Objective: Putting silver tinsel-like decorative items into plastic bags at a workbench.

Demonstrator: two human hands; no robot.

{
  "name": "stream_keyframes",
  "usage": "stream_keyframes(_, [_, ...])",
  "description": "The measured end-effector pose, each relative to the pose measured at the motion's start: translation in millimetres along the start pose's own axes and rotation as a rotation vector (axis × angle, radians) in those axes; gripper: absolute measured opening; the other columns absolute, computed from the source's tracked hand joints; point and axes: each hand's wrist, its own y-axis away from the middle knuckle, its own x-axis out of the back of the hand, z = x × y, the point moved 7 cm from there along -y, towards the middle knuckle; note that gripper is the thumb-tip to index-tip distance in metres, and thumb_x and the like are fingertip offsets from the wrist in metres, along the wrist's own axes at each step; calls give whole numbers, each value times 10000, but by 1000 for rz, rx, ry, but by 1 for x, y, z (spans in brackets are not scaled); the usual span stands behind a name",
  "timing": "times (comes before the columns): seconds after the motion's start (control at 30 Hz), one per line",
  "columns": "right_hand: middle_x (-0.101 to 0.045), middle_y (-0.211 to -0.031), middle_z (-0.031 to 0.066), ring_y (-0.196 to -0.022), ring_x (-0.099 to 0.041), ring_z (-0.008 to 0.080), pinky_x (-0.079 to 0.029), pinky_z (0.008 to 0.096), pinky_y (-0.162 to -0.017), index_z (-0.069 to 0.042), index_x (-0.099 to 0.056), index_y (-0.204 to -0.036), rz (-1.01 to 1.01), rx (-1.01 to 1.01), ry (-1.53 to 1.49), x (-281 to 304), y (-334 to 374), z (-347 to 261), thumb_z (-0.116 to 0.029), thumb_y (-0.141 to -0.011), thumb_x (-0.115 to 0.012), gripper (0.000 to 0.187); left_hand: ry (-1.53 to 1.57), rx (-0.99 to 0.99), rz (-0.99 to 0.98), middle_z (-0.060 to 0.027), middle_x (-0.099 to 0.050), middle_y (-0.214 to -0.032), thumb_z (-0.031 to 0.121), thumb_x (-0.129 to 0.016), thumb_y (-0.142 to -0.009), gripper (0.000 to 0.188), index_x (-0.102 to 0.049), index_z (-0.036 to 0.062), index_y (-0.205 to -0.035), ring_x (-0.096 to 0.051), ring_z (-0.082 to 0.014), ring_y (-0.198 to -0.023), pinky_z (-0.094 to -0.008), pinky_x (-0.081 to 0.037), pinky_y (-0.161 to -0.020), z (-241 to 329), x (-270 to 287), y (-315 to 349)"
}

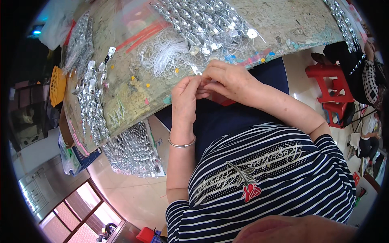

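A: Start at the left of the frame. What lay there?

B: At the far left you had an orange plastic basket (57, 86) by the table edge. Just right of it, strands of shiny silver sequin trim (92, 106) ran down the worn tabletop (133, 95), and a clear bag of more silver pieces (131, 150) hung off the table's lower edge.

A: And toward the middle?

B: A loose bundle of white thread (162, 52) sat in the upper middle, next to a big heap of silver leaf-shaped sequins (202, 24) at the top of the frame.

A: Where were your hands?

B: Both met at the table edge, centre frame. Your left hand (184, 99), with a silver bangle (182, 143) at the wrist, had its fingers pinched narrow. Your right hand (227, 79) was curled tight against it, fingertips touching. Whatever you pinched between them was too small to make out; a small silver sequin piece (197, 70) lay just above your fingertips, touching the thread bundle.

A: Farther right?

B: A red plastic stool (328, 87) stood on the floor at the right, beside another person in dark clothes (356, 69).
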Motion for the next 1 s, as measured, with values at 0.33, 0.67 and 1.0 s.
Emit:
stream_keyframes(0.33, [-542, -848, 106, -724, -571, 263, -459, 342, -624, -22, -548, -860, 33, 68, -145, 4, -1, 4, -88, -870, -632, 107, -79, -49, -20, -65, -681, -828, 192, -556, -970, 214, -640, 6, -907, -651, -106, -741, -220, -515, -662, -2, 2, -1])
stream_keyframes(0.67, [-467, -895, 46, -782, -484, 110, -393, 224, -688, -50, -516, -867, 256, -245, -534, 119, 74, -6, -25, -906, -548, 56, -122, -111, 2, -91, -707, -847, 196, -546, -980, 221, -636, 16, -888, -672, -134, -786, -243, -507, -719, 0, 15, 5])
stream_keyframes(1.0, [-556, -1046, 76, -1160, -574, 257, -372, 436, -1104, -30, -487, -1085, 603, -165, -885, 215, 169, 31, -137, -1009, -478, 131, -167, -144, -1, -94, -705, -841, 185, -539, -985, 211, -627, 16, -893, -682, -157, -781, -257, -515, -701, 1, 23, 6])
